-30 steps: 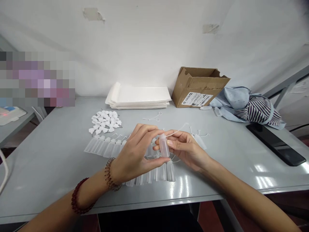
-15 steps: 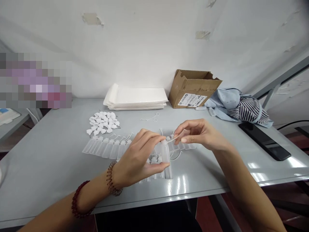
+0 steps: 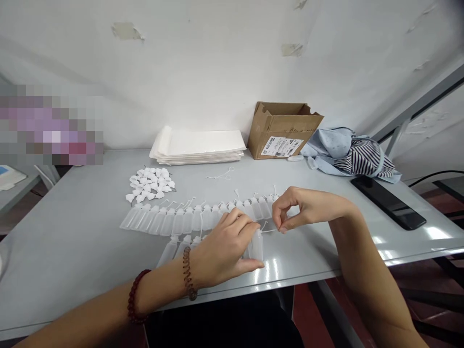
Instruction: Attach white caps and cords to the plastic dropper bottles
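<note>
My left hand point(image 3: 232, 246) is closed around a small translucent plastic bottle point(image 3: 257, 246), thumb at its base and fingers at its neck. The bottle stands nearly upright, low over the table. From its neck a thin white strap point(image 3: 268, 231) runs out to the right. My right hand point(image 3: 295, 212) pinches the strap's far end between thumb and fingertips. Behind my hands lies a long row of similar bottles point(image 3: 177, 222) with white straps at their necks. A nearer, shorter row of bottles point(image 3: 169, 251) is partly hidden by my left hand.
White caps point(image 3: 150, 183) lie heaped at the left. A loose white strap point(image 3: 222, 175) rests near the stack of white envelopes point(image 3: 203, 145). At the back right are a cardboard box point(image 3: 284, 128), bundled cloth point(image 3: 344, 150) and a black phone point(image 3: 387, 202). A pixelated patch covers the far left.
Both hands have come down and slightly right with the bottle and strap. The bottle is now closer to the table, and the far row is less covered by my left hand.
</note>
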{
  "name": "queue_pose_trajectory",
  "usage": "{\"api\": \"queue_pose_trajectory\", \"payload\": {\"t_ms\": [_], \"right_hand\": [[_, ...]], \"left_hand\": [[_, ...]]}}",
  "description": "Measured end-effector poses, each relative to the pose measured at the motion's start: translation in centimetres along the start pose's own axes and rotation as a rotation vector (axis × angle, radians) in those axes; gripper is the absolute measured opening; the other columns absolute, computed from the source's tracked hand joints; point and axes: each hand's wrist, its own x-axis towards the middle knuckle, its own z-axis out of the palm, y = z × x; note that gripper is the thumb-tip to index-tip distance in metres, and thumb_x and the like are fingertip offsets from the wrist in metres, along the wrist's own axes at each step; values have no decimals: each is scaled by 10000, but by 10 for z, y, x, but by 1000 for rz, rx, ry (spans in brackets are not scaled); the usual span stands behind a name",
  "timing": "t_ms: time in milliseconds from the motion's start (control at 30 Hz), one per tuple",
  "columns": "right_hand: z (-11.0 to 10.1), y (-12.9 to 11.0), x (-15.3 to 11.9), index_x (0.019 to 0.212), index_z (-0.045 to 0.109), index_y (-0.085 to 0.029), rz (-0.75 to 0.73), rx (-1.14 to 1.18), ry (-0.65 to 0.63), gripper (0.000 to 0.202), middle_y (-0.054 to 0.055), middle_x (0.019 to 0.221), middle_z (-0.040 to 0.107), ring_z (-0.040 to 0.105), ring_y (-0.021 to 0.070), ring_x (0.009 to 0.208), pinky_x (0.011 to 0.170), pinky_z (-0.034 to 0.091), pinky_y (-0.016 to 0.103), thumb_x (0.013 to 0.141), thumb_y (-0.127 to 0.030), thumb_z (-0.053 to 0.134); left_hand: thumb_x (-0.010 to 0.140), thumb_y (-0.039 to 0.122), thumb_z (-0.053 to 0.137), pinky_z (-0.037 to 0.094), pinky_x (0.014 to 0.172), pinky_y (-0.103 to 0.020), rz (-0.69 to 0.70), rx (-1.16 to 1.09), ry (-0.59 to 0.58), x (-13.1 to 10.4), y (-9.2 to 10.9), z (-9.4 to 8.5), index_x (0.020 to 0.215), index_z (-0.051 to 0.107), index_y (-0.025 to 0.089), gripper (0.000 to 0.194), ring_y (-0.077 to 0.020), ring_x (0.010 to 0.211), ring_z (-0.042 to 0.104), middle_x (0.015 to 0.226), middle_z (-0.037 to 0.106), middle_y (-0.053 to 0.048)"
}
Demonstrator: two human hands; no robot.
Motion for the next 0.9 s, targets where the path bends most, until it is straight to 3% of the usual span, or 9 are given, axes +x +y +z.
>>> {"api": "queue_pose_trajectory", "payload": {"t_ms": [233,433,633,900], "right_hand": [[1,4,3,780,682,-124,57,-78,-24,90,26,706,668,600,122,642,624,473,238,751,-177,615],[5,3,6,771,683,-136,87,-146,-14,102,6,661,664,597,116,597,582,456,224,733,-122,589],[12,-2,9,756,711,-166,-1,-247,156,84,-13,670,678,536,95,570,564,416,217,740,-161,629],[14,-3,7,759,716,-179,-17,-321,221,71,-22,666,679,519,91,563,566,403,216,751,-175,646]], "left_hand": [[718,485,714,447,790,-415,-52,153,-45,4,3,5,1019,584,86,517,-261,921,457,926,582,-95],[727,492,697,428,790,-418,-76,226,-36,3,5,6,1016,591,100,499,-276,940,430,977,543,-109],[734,490,681,417,784,-428,-108,257,-32,3,6,8,1012,604,107,480,-273,909,428,937,531,-101],[767,491,636,403,793,-445,-126,269,-45,0,7,9,1024,609,112,459,-275,910,427,931,530,-104]]}}
